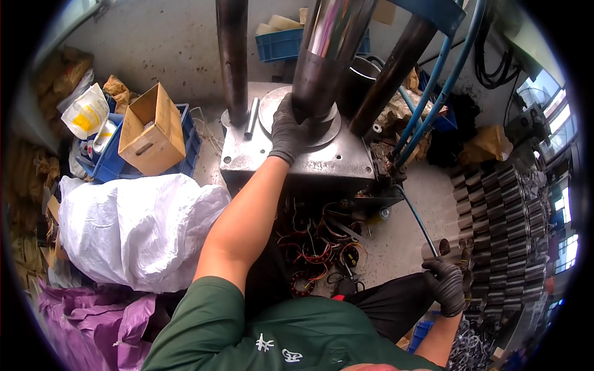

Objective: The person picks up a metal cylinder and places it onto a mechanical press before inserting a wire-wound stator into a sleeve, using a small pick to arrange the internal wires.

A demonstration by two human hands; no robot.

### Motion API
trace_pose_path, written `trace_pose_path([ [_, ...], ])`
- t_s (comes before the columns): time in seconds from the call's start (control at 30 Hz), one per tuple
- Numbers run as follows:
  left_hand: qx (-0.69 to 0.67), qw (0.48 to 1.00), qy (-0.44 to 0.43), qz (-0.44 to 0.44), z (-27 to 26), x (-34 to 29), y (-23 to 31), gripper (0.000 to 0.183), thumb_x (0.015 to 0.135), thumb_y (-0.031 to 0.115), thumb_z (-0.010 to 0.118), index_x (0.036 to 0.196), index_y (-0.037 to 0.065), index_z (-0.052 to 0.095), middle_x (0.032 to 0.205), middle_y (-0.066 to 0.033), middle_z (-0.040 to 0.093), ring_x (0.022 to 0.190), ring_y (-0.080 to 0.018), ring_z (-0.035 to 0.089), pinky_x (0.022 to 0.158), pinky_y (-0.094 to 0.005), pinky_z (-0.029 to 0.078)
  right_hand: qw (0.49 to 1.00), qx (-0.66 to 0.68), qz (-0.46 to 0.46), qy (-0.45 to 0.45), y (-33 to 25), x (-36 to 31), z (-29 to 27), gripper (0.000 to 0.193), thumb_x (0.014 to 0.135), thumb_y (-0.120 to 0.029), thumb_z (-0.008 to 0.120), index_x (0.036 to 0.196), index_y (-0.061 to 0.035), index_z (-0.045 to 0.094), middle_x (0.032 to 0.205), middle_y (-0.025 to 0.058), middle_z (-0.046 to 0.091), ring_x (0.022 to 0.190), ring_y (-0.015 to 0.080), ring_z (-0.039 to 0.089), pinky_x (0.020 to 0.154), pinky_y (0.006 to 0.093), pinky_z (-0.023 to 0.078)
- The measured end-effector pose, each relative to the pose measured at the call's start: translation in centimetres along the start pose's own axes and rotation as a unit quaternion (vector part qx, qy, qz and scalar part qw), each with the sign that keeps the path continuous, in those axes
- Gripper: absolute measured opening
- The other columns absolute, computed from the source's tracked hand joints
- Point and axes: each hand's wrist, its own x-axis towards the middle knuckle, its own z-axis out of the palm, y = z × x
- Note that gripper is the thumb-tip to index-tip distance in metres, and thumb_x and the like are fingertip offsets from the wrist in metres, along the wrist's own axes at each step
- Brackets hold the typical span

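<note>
My left hand (288,133), in a dark glove, reaches forward onto the press. Its fingers lie along the left side of a dark metal cylinder (321,83) and its thumb crosses the front, low down near a round steel plate (270,111). Above the dark cylinder rises a shiny steel ram (339,28). Off to the lower right my right hand (445,285), also gloved, is closed round the end of a thin blue lever (416,213). This lever runs up to the valve fittings (387,168) at the press bed's right side.
Dark columns (232,62) flank the ram above the press bed (247,162). A short metal rod (252,119) lies at the left. Stacked metal rings (495,222) line the right. Wound copper-wire parts (315,250) lie below. A white sack (136,229) and a wooden box (151,133) stand left.
</note>
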Motion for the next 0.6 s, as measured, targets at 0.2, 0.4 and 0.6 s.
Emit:
trace_pose_path([
  [0.2,-0.023,1.0,-0.013,0.015,-0.2,-0.3,0.5,0.07,0.079,0.009,0.082,0.141,0.0,0.051,0.129,-0.0198,0.067,0.122,-0.0324,0.064,0.105,-0.0407,0.05,0.994,0.002,-0.086,0.073,-0.2,2.4,-2.5,0.02,0.079,0.006,0.065,0.097,0.0007,0.073,0.109,0.0174,0.072,0.092,0.0345,0.072,0.083,0.0407,0.057],
  [0.4,0.031,0.999,0.004,0.033,-0.5,0.1,-1.1,0.069,0.082,0.009,0.078,0.143,0.0,0.049,0.131,-0.0202,0.066,0.124,-0.0327,0.063,0.107,-0.0403,0.049,0.884,-0.094,-0.267,0.372,-0.7,16.5,-8.7,0.019,0.096,-0.001,0.059,0.113,0.0016,0.067,0.112,0.017,0.07,0.099,0.0279,0.07,0.087,0.0377,0.056],
  [0.6,0.043,0.998,-0.013,0.035,-0.9,-0.6,-0.1,0.071,0.082,0.006,0.077,0.145,-0.001,0.047,0.133,-0.0219,0.064,0.125,-0.0339,0.062,0.108,-0.0412,0.049,0.929,0.04,-0.167,0.328,0.4,19.1,-9.8,0.043,0.103,-0.02,0.063,0.141,-0.0017,0.058,0.11,0.0145,0.07,0.092,0.019,0.068,0.084,0.0335,0.055],
])
